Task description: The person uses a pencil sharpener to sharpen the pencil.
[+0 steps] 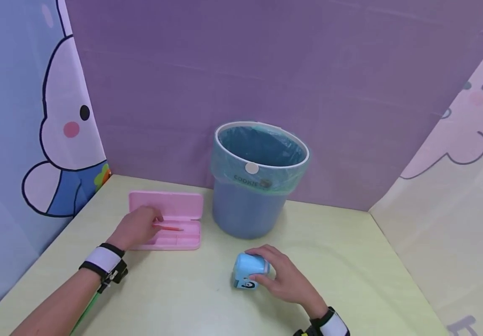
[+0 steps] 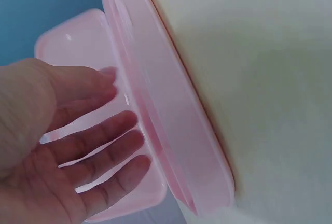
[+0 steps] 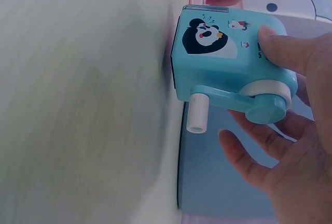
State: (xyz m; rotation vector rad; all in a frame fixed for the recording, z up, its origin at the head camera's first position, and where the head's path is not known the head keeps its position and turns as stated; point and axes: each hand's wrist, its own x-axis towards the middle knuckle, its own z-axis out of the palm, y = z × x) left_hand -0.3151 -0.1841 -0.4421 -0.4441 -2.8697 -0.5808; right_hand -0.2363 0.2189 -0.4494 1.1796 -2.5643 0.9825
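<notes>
On the left of the table lies a pink pencil case [image 1: 188,241] with its lid raised. My left hand [image 1: 138,226] reaches over it and pinches one end of a red pencil [image 1: 172,228], which points right above the tray. In the left wrist view thumb and forefinger come together while the other fingers [image 2: 111,156] spread loosely; the pencil is hidden there. My right hand [image 1: 285,280] grips a light blue crank pencil sharpener [image 1: 250,267] at the table's middle. A panda print and a white crank knob [image 3: 197,112] show on it.
Behind the sharpener stands a blue bin [image 1: 243,210] with a green liner, right of the pencil case. A purple backdrop [image 1: 182,93] rises behind the table, with cartoon-printed sheets at both sides. A green cable [image 1: 85,313] runs along my left forearm.
</notes>
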